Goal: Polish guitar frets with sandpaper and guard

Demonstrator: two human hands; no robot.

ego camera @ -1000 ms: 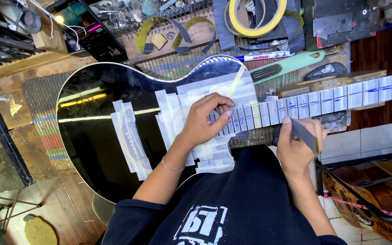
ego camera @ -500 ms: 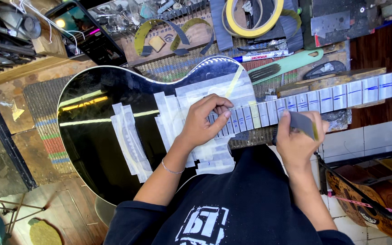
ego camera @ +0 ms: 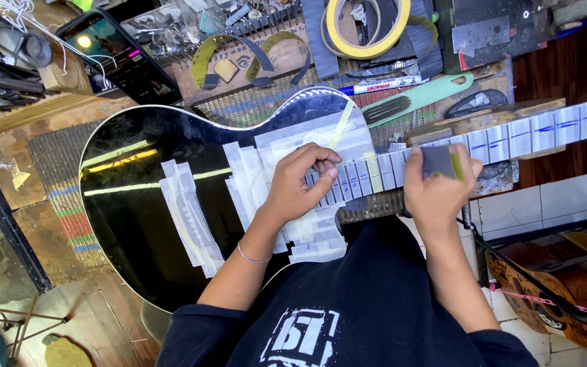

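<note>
Taped guitar neck (ego camera: 511,136) lies under the left hand (ego camera: 300,187), fingertips pinching tape; right hand (ego camera: 439,187) grips a sanding block (ego camera: 441,162).

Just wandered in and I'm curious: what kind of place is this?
Probably a guitar repair workshop: a black guitar masked with tape lies on a cluttered bench, with tape rolls nearby and another guitar beside it.

A messy wooden bench (ego camera: 28,122) holds a striped woven mat (ego camera: 62,197), with a brown wood floor (ego camera: 103,326) below on the left, white tiles (ego camera: 552,204) on the right, a dark red wood panel (ego camera: 565,75) and bright light shining from above.
</note>
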